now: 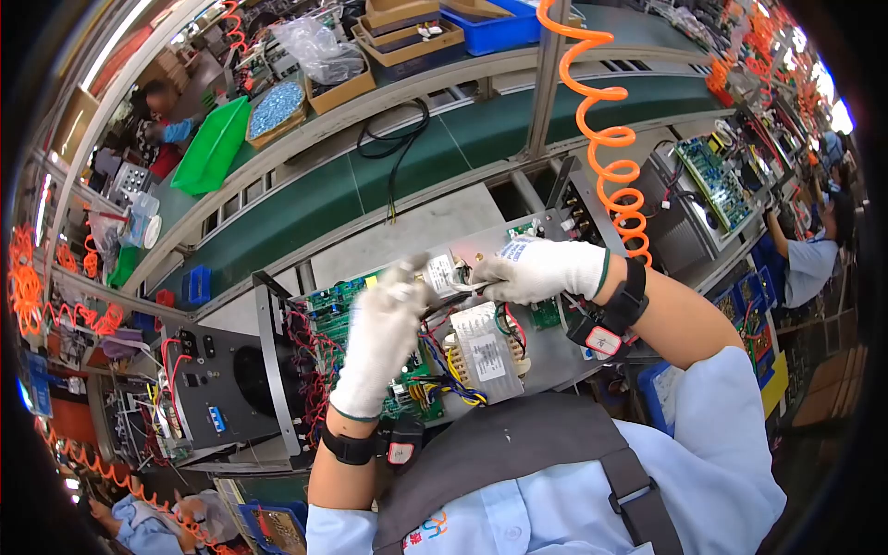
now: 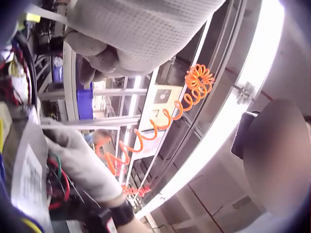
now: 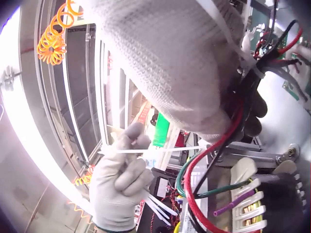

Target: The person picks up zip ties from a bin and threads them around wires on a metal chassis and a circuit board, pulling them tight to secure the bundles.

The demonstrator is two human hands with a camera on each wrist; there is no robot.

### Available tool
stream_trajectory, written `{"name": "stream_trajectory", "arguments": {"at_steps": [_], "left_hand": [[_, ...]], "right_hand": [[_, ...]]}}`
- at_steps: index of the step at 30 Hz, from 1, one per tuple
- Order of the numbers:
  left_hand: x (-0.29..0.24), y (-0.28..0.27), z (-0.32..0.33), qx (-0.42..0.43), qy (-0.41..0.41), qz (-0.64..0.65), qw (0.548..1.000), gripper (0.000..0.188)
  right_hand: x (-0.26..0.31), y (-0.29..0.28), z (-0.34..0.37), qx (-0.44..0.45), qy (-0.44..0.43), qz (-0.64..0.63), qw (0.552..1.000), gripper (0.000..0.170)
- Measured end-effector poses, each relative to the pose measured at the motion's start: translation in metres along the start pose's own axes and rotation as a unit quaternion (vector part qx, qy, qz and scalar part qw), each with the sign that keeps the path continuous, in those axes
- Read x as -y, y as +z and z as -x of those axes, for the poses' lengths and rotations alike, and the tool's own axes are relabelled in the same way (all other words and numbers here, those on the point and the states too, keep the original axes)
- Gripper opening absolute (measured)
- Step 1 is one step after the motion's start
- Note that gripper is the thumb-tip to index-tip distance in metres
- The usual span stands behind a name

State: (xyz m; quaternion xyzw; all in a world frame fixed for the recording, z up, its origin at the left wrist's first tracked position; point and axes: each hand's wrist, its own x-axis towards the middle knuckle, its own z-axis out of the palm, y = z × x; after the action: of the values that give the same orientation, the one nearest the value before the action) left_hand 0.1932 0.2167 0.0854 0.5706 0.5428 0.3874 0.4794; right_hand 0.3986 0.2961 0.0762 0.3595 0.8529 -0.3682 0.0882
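Observation:
In a white knitted glove, my right hand grips a bundle of red and black wires above the metal chassis. A white cable tie goes round that bundle, beside the dark fingertips. My gloved left hand, blurred in the head view, pinches a thin white cable tie stretched toward the wires. Several more loose cable ties stick out below its curled fingers. Just under both hands sits a transformer with a pale label, green, red and purple wires at its terminals. A smaller labelled block lies between the hands.
Green circuit boards and dark red wiring fill the chassis's left side. A coiled orange air hose hangs at the right. Beyond the chassis, a black cable lies on the green bench, below a shelf with a green tray and cardboard boxes.

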Motion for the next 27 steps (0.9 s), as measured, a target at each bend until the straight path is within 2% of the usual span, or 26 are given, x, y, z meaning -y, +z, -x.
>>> {"name": "stream_trajectory", "arguments": {"at_steps": [1,2,3,5,8,9,11,12,13,15,16,17,18,19,20,21,23,25,26,27], "left_hand": [[0.0,0.002,0.004,0.054,-0.019,-0.025,0.998,0.031],[0.006,0.01,0.002,0.11,-0.044,-0.033,0.992,0.032],[0.001,0.019,0.005,0.138,-0.002,-0.025,0.99,0.033],[0.017,0.028,-0.003,0.139,-0.013,0.08,0.987,0.037],[0.011,0.024,-0.007,0.143,-0.061,0.099,0.983,0.043],[0.009,0.026,-0.008,0.11,-0.081,0.103,0.985,0.046],[0.015,0.04,-0.006,0.063,-0.099,0.005,0.993,0.039],[0.026,0.048,-0.001,0.062,0.015,-0.104,0.993,0.03],[0.025,0.056,0.003,0.034,0.125,-0.215,0.968,0.022],[0.012,0.048,0.008,0.112,-0.023,-0.181,0.977,0.021],[0.015,0.041,0.007,0.099,0.119,-0.279,0.948,0.017],[0.019,0.031,0.007,0.083,0.254,-0.369,0.89,0.021],[0.018,0.018,0.018,-0.009,0.28,-0.477,0.833,0.021],[-0.003,0.012,0.025,-0.088,0.151,-0.302,0.937,0.024],[-0.025,0.007,0.032,-0.205,0.064,-0.073,0.974,0.032],[-0.042,-0.003,0.043,-0.253,0.013,-0.078,0.964,0.03],[-0.038,-0.014,0.065,-0.254,-0.052,-0.041,0.965,0.025],[-0.023,-0.007,0.085,-0.186,-0.101,-0.027,0.977,0.023],[-0.008,-0.006,0.093,-0.14,-0.074,-0.081,0.984,0.024],[0.005,-0.007,0.1,-0.091,-0.044,-0.136,0.986,0.024]], "right_hand": [[-0.002,0.003,0.001,-0.012,-0.006,-0.003,1.0,0.035],[-0.011,0.01,-0.006,-0.037,-0.07,0.047,0.996,0.033],[-0.014,0.011,-0.007,-0.031,-0.073,0.07,0.994,0.032],[-0.012,0.01,-0.006,-0.024,-0.077,0.113,0.99,0.033],[-0.019,0.01,-0.01,0.007,-0.05,0.106,0.993,0.028],[-0.017,0.011,-0.01,-0.005,-0.039,0.102,0.994,0.027],[-0.006,0.009,-0.008,-0.027,-0.022,0.094,0.995,0.025],[-0.011,0.012,-0.01,-0.029,-0.038,0.101,0.994,0.027],[-0.012,0.013,-0.011,-0.038,-0.051,0.103,0.993,0.026],[-0.014,0.013,-0.011,-0.051,-0.078,0.11,0.99,0.027],[-0.012,0.01,-0.01,-0.044,-0.05,0.085,0.994,0.028],[-0.01,0.006,-0.007,-0.066,-0.046,0.082,0.993,0.028],[-0.009,0.002,-0.006,-0.087,-0.045,0.079,0.992,0.028],[-0.009,0.001,-0.007,-0.107,-0.043,0.077,0.99,0.028],[-0.013,0.003,-0.008,-0.184,-0.07,0.044,0.979,0.03],[-0.018,0.005,-0.01,-0.256,-0.111,0.04,0.959,0.032],[-0.01,0.004,-0.012,-0.25,-0.11,-0.147,0.951,0.032],[-0.001,-0.001,-0.007,-0.249,-0.165,-0.171,0.939,0.032],[0.004,-0.003,-0.008,-0.269,-0.215,-0.128,0.93,0.033],[0.015,-0.012,0.003,-0.252,-0.204,-0.061,0.944,0.036]]}}
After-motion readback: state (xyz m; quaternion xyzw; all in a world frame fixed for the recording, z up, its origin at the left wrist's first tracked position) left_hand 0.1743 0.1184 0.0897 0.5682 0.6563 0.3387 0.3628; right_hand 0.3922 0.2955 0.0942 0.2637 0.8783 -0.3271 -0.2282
